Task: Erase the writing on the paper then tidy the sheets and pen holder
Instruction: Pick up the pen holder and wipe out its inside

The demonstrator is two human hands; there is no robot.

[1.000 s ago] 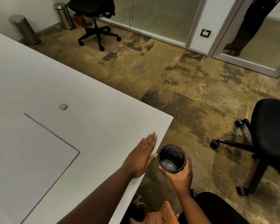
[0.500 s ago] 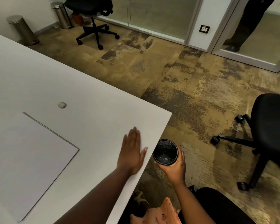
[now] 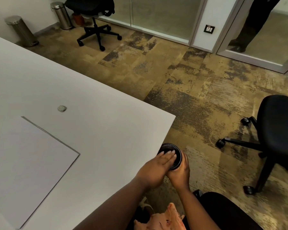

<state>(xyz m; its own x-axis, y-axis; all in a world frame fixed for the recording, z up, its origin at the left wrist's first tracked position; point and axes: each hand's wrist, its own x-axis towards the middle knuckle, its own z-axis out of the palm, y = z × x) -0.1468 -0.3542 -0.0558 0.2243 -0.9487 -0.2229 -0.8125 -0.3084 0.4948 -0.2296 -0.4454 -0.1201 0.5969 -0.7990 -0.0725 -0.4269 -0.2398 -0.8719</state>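
Right hand [image 3: 179, 173] grips the pen holder [image 3: 172, 151]; left hand [image 3: 156, 168] lies flat over its mouth.

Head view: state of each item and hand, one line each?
pen holder: upright, off the table edge, held, mouth partly covered.
right hand: grips the pen holder from below.
left hand: flat, fingers straight, over the holder's mouth.
sheets: flat on the table, stacked, no writing visible.
eraser: lying on the table, apart from the sheets.
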